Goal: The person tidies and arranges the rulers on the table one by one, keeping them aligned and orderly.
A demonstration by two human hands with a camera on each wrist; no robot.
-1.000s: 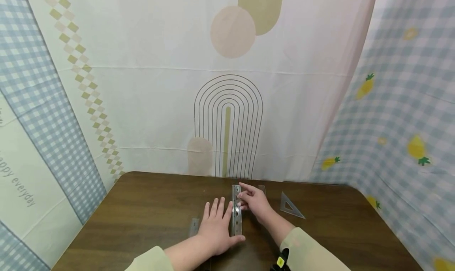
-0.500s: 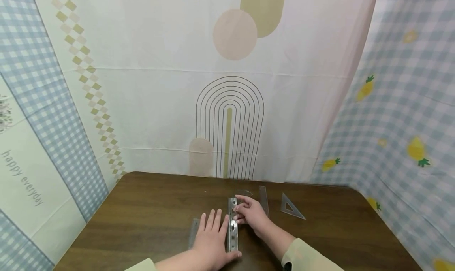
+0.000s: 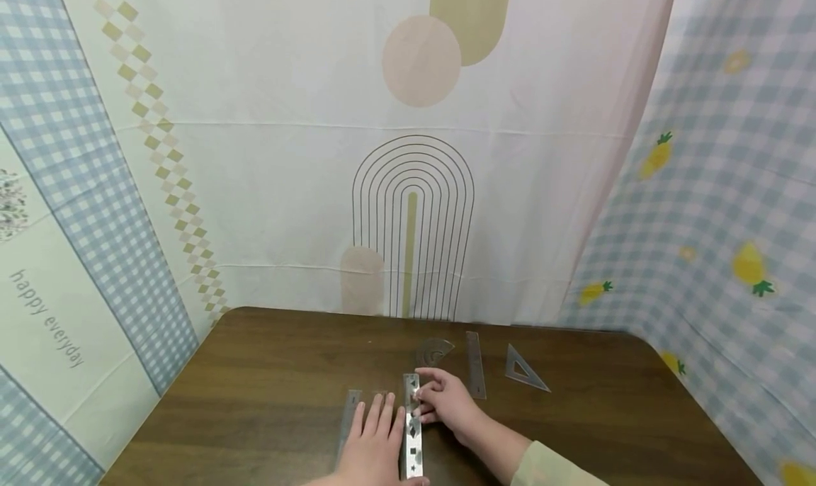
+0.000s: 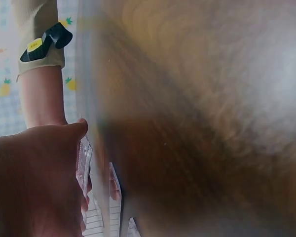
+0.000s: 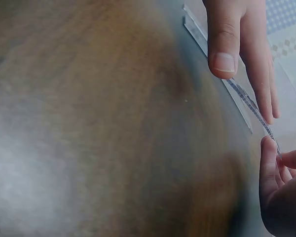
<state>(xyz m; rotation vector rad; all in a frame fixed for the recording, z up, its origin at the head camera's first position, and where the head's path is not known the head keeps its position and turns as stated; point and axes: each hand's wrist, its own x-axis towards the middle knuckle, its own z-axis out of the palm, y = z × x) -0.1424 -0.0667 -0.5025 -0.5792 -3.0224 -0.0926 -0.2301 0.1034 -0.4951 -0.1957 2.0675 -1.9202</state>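
Observation:
A clear stencil ruler with cut-out shapes lies lengthwise in front of me, near the table's front middle. My left hand lies along its left side with straight fingers, and the thumb crosses at the ruler's near end. At the far part of the right edge, my right hand pinches the ruler between thumb and curled fingers. The right wrist view shows the ruler's thin edge running from under the left thumb to the right fingertips. Another clear ruler lies left of my left hand, partly covered by it.
A clear protractor lies beyond my right hand. To its right are a straight ruler and a triangular set square, all on the brown wooden table. A patterned cloth hangs behind the table's far edge.
Both hands and the stencil ruler have moved nearer to me and slightly left. The protractor and the right-hand ruler now show fully beyond the right hand.

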